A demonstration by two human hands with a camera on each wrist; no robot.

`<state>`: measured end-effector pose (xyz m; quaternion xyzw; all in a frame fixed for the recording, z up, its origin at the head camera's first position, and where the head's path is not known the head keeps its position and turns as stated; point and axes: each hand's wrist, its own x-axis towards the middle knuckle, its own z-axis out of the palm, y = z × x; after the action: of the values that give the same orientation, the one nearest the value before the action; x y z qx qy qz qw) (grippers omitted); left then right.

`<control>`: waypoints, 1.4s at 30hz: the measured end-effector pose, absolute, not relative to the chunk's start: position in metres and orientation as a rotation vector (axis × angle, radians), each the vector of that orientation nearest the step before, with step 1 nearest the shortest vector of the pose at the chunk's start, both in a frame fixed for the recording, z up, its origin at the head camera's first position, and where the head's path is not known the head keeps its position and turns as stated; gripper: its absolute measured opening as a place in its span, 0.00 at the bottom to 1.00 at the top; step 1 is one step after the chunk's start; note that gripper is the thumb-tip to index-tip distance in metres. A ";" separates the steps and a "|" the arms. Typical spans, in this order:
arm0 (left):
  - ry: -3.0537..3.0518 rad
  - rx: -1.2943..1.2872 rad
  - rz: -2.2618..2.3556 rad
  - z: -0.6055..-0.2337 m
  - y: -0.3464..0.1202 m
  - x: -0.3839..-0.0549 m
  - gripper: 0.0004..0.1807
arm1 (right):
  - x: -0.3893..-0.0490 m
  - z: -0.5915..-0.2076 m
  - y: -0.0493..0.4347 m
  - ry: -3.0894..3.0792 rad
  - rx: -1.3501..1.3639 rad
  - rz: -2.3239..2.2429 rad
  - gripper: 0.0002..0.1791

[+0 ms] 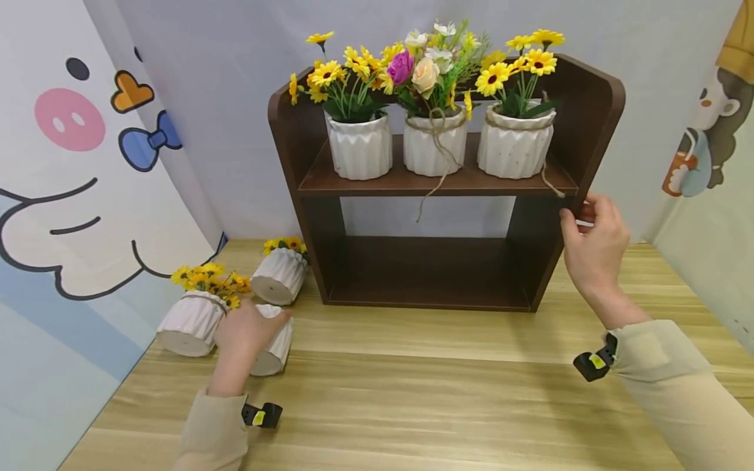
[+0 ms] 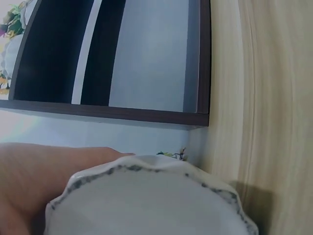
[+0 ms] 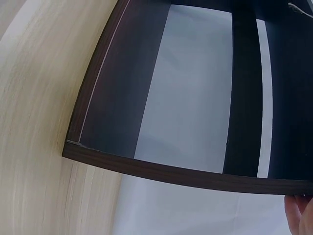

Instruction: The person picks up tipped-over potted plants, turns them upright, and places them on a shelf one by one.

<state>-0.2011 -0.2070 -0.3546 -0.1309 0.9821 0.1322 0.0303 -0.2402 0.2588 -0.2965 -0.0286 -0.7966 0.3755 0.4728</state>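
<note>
My left hand (image 1: 247,330) grips a white fluted flower pot (image 1: 278,343), thumb over its side. This pot is tipped over with its base toward me; in the left wrist view the pale pot base (image 2: 151,205) with its dark-flecked rim fills the bottom. My hand hides part of the pot. On the other side, my right hand (image 1: 597,245) holds the right side panel of a dark brown two-tier shelf (image 1: 424,271), thumb at the front edge and fingers behind. In the right wrist view, fingertips (image 3: 293,210) show at the panel's edge.
Three upright flower pots stand on the upper tier: a left pot (image 1: 360,147), a middle pot (image 1: 434,144) tied with twine, and a right pot (image 1: 515,144). Two more lie tipped on the wood-grain table (image 1: 424,392): one pot (image 1: 191,324) left of my hand, another pot (image 1: 279,275) beside the shelf.
</note>
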 end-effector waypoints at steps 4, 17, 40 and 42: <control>3.056 -0.375 0.439 -0.356 -0.209 -0.200 0.54 | -0.240 -0.297 0.259 -1.953 -0.076 0.920 0.15; 3.186 -0.292 0.619 -0.351 -0.204 -0.189 0.47 | -0.239 -0.297 0.258 -1.954 -0.078 0.916 0.14; 3.320 -0.348 0.916 -0.355 -0.194 -0.191 0.44 | -0.240 -0.296 0.257 -1.960 -0.084 0.910 0.14; 3.332 -0.350 0.954 -0.358 -0.194 -0.192 0.44 | -0.240 -0.296 0.257 -1.960 -0.086 0.909 0.14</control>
<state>-0.1923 -0.1942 -0.3580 -0.0991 0.9426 0.2699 -0.1700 -0.2405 0.2567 -0.2959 -0.0351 -0.7999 0.3711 0.4704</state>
